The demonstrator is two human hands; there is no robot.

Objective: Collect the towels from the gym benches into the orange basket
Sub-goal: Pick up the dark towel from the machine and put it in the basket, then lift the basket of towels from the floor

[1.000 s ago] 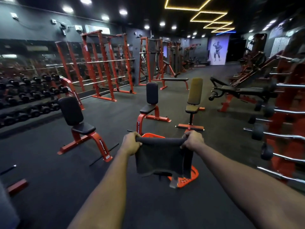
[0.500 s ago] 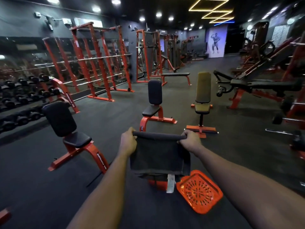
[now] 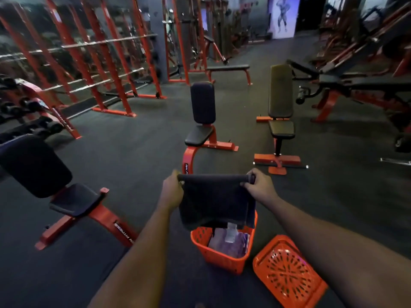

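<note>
Left grip (image 3: 172,190) and right grip (image 3: 259,187) each hold a top corner of the dark towel (image 3: 215,201), hanging it just above the orange basket (image 3: 222,262). A purple towel (image 3: 220,244) already lies inside. I see no towels on the benches (image 3: 201,135) in view, so I judge little remains.

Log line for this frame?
phase: towel held over basket | left hand: grips towel | right hand: grips towel | basket: purple cloth inside | lid: on floor, right of basket

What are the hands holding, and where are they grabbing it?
Both hands, left hand and right hand, grip a dark towel by its top corners.
</note>
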